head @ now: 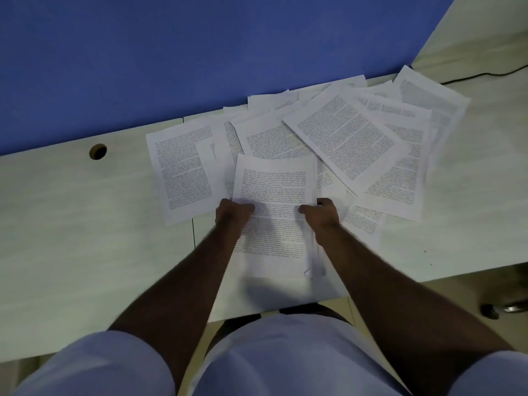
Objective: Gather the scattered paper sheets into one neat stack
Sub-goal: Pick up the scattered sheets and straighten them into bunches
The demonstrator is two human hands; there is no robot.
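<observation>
Left hand (233, 214) and right hand (321, 214) grip a small stack (274, 201) by its sides, apparently just above the desk (85, 224). Loose sheets (348, 138) lie behind; uneven edges may slip out.

Views: one only, a head-worn wide-angle camera; no second view shared the scene.
Position: above the near edge of the counter (71, 224), at the person's head.
Direction: forward and steeply down, so that the person's own torso and sleeves (94, 364) filled the bottom of the frame.
Distance: close; both forearms ran up from the lower edge to the centre, where the left hand (233, 214) and right hand (323, 214) met the stack of sheets (274, 192).
Far limit: the blue partition (200, 52) along the counter's rear edge closed the top.
Distortion: straight counter edges appeared slanted and bowed.
</observation>
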